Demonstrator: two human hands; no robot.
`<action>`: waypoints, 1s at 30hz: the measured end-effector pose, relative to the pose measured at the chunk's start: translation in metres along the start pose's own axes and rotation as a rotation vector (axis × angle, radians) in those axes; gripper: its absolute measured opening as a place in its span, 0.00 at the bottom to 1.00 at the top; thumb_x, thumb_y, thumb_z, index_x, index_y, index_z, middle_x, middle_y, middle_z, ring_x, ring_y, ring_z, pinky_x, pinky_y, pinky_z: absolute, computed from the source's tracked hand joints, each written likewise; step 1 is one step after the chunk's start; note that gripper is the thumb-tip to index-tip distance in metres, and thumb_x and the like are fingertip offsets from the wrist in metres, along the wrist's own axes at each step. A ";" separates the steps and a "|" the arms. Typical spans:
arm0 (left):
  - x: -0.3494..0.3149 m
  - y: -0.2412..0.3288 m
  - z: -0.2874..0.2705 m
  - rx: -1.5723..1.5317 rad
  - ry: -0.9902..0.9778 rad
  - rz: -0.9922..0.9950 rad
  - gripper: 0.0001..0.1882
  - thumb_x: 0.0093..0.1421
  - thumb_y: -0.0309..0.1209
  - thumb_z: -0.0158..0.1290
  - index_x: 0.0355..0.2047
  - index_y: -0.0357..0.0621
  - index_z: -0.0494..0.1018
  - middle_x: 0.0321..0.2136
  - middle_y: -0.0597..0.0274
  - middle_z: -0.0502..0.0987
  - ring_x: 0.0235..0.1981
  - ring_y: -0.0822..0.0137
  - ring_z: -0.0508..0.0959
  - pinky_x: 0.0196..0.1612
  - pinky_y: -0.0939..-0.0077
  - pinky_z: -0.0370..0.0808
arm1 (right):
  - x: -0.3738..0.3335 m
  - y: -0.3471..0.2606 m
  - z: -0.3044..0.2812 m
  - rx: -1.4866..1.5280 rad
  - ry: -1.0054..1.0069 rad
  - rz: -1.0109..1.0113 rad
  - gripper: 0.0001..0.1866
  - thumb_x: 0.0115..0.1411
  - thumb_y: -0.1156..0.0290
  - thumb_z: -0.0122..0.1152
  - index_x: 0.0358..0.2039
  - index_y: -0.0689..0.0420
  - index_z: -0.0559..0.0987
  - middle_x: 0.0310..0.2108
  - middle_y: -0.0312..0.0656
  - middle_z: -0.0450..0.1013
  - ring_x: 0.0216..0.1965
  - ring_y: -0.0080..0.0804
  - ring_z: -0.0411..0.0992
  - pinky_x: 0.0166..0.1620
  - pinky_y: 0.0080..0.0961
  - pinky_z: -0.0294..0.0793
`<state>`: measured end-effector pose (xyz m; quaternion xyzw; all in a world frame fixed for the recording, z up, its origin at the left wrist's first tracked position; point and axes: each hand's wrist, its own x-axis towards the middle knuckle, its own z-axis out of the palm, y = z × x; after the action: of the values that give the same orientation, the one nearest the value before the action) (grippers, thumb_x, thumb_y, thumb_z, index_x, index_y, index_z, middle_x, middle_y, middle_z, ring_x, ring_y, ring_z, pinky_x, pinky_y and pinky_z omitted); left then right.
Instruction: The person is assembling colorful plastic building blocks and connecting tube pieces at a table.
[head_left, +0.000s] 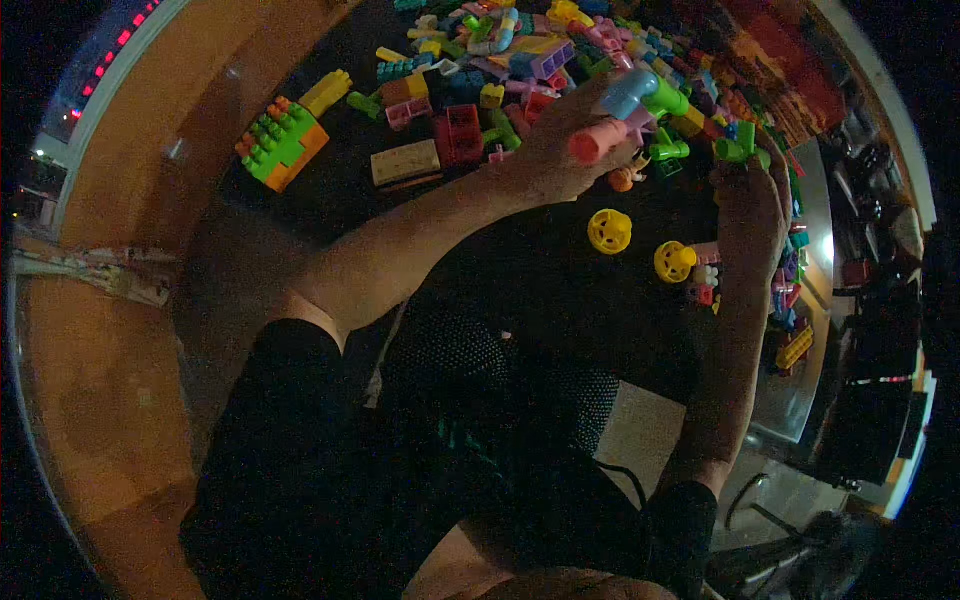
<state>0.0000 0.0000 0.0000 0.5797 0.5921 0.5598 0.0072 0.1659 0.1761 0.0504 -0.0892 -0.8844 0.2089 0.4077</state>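
My left hand (560, 158) is closed round a joined toy pipe piece at the near edge of the block pile. Its pink tube (596, 142) points toward me, and a blue elbow (628, 93) with a green end (666, 98) sits on top. Off to the right, my right hand (752, 195) pinches a green branched pipe connector (737, 149), held apart from the pipe piece. Between the hands lie a small orange-headed figure (622, 179) and a green piece (669, 149). Two yellow wheels (609, 231) with openings rest on the dark table nearer me.
A large pile of mixed toy blocks (460, 85) covers the far table. At left are a green-and-orange block build (284, 147) and a cream rectangular box (405, 163). Loose pieces, including a yellow brick (795, 349), lie near the right-hand edge.
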 end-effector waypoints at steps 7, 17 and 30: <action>0.001 0.033 -0.013 -0.031 0.152 0.021 0.24 0.55 0.43 0.53 0.45 0.39 0.63 0.38 0.54 0.70 0.39 0.64 0.74 0.45 0.70 0.72 | -0.007 -0.032 0.005 0.513 -0.067 0.033 0.12 0.56 0.75 0.51 0.42 0.62 0.70 0.38 0.41 0.68 0.35 0.25 0.69 0.36 0.22 0.72; -0.002 0.049 -0.030 -1.110 0.089 -0.362 0.24 0.58 0.51 0.45 0.40 0.41 0.64 0.35 0.52 0.74 0.35 0.67 0.77 0.35 0.76 0.78 | -0.006 -0.076 0.011 0.942 -0.130 0.530 0.08 0.54 0.74 0.52 0.36 0.59 0.69 0.30 0.37 0.67 0.31 0.24 0.66 0.37 0.21 0.68; -0.007 0.043 -0.046 -1.335 -0.087 -0.177 0.28 0.60 0.51 0.42 0.46 0.36 0.67 0.26 0.60 0.72 0.25 0.76 0.74 0.24 0.80 0.76 | -0.009 -0.017 0.013 0.083 -0.499 0.092 0.10 0.49 0.69 0.59 0.32 0.57 0.72 0.25 0.42 0.71 0.27 0.38 0.71 0.31 0.30 0.70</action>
<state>0.0013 -0.0480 0.0412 0.4225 0.1636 0.7790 0.4334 0.1626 0.1541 0.0443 -0.0583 -0.9434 0.2787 0.1701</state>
